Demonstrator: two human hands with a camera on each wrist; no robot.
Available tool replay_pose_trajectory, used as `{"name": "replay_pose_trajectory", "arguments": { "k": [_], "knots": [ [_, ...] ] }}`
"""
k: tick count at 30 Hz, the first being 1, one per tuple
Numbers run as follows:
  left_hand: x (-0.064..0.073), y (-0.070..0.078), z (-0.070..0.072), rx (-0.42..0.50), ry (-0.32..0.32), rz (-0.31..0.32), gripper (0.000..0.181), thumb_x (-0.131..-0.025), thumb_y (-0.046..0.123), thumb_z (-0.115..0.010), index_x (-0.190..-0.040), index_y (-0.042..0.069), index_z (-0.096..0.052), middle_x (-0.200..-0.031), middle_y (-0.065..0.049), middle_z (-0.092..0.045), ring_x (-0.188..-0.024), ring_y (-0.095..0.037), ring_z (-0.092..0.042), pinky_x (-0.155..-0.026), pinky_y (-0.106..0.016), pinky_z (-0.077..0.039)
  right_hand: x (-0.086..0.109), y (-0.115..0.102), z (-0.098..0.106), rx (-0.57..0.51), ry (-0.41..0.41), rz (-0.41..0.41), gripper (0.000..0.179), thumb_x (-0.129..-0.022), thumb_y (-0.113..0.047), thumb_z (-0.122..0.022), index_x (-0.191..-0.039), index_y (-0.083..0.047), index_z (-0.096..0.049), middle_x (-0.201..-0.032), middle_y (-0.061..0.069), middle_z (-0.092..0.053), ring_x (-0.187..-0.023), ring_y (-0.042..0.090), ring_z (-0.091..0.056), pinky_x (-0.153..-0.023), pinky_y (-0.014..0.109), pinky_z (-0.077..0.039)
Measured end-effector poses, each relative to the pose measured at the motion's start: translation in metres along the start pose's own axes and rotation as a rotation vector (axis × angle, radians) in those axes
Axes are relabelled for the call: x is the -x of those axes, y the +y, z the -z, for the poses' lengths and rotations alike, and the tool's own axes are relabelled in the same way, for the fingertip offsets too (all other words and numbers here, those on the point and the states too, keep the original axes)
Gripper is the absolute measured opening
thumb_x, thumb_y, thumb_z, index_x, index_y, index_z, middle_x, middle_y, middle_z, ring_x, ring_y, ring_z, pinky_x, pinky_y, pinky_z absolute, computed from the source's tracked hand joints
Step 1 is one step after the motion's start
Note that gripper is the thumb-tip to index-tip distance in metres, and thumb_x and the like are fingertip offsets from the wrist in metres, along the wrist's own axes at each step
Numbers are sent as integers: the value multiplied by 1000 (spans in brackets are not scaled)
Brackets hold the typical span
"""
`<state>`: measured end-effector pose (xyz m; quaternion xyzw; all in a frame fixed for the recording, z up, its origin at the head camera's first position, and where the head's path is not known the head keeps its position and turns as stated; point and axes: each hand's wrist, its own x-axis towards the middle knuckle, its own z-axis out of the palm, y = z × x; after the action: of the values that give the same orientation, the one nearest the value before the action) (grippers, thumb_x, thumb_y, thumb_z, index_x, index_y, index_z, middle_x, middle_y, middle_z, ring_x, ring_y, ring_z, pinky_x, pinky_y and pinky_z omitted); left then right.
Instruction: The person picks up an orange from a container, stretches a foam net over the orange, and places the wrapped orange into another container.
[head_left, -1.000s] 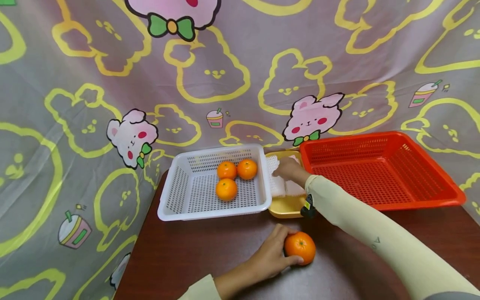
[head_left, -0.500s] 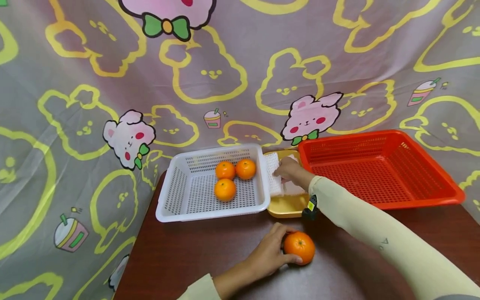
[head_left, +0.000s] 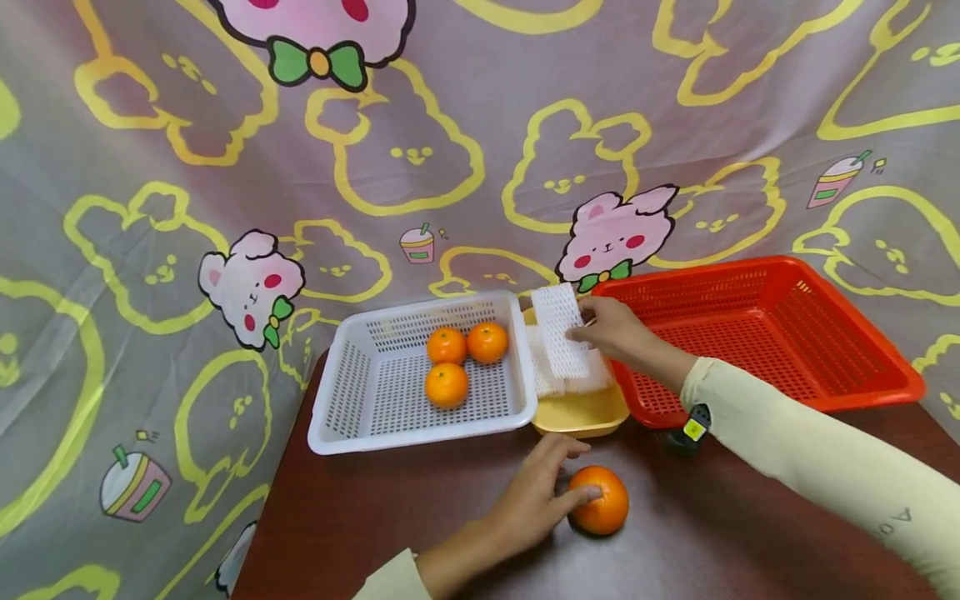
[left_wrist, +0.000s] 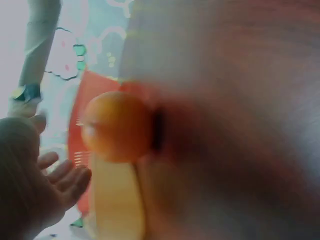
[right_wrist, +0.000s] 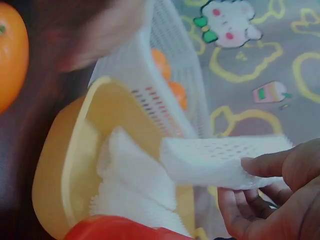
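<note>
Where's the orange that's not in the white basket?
In the head view, that orange sits on the brown table, just right of the left hand, nearer the camera than the yellow tub.

Looks like screened-off wk stn: cartoon-print cloth (head_left: 465, 108) behind brown tbl (head_left: 367, 496).

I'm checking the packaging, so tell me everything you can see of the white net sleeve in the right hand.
The white net sleeve looks like soft foam mesh, flattened, tilted and longer than wide, with small holes. The right hand pinches its side between thumb and fingers, holding it above the yellow tray, over other white sleeves. Whether it touches those is unclear.
</note>
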<state>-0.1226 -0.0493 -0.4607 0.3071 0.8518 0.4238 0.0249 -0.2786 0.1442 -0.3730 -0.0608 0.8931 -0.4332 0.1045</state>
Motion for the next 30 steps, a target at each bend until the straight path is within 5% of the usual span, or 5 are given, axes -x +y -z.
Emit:
{"name": "replay_pose_trajectory", "arguments": {
  "k": [5,10,17,24,30],
  "knots": [
    [-11,12,20,57,255,-109,33,-99,18,-68,-129,7,-59,-122,-10,-63,-104,-20,-65,-84,-28,-60,32,1,15,-67,-14,72,27,-94,-17,-73,-115,-1,-66,-116,18,-67,-104,29,-61,-86,31,-54],
    [-18,16,31,194,430,-89,44,-97,10,-70,-138,6,-54,-128,-15,-61,-117,-27,-63,-91,-35,-61,70,-3,19,-128,-54,120,32,-91,-23,-79,-113,-5,-67,-108,13,-68,-100,27,-60,-83,27,-55],
    [-19,25,35,311,407,-91,51,-94,11,-72,-142,11,-55,-129,-11,-61,-118,-25,-65,-92,-37,-61,108,1,12,-218,-61,184,48,-85,-23,-84,-126,-4,-68,-117,12,-72,-106,28,-63,-82,28,-60],
    [-23,32,30,332,392,-42,27,-92,16,-75,-118,12,-68,-106,-8,-66,-87,-19,-70,-72,-29,-63,122,13,0,-211,-28,317,42,-81,-15,-87,-118,-5,-72,-111,8,-74,-99,17,-67,-83,25,-60],
    [-28,33,26,309,431,-74,11,-90,11,-76,-98,4,-74,-97,-10,-71,-81,-10,-62,-66,-23,-59,127,20,-9,-184,-10,457,35,-76,-16,-90,-106,-13,-71,-106,2,-70,-94,6,-64,-81,25,-59]
  ]
}}
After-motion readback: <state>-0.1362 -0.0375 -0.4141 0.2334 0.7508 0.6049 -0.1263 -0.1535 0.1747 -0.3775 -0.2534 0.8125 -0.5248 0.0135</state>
